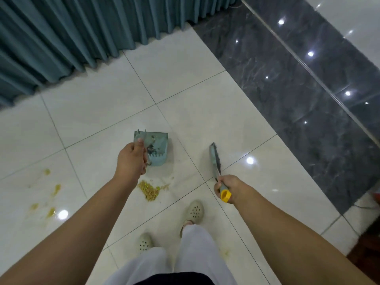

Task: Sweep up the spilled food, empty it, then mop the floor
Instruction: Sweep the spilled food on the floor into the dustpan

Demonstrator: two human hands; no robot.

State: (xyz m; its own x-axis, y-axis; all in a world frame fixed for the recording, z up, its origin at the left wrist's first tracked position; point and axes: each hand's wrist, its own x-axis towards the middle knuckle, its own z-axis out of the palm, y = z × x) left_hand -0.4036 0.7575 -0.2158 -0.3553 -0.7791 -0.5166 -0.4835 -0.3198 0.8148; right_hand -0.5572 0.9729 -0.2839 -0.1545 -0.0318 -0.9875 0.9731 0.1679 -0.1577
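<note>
While both hands grip dustpan (156, 148) and brush (215, 159), spilled food (149, 190) lies between them.

The left hand (131, 159) hides the dustpan (156, 149) handle.

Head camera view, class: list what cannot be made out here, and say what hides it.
1. Dustpan handle: covered by the left hand.
2. Dustpan contents: dark bits, too blurred to identify.
3. Brush grip: hidden inside the right hand; only its yellow end shows.
4. Food pile: grains too small to name.
5. Red object: cut off by the right edge.
</note>
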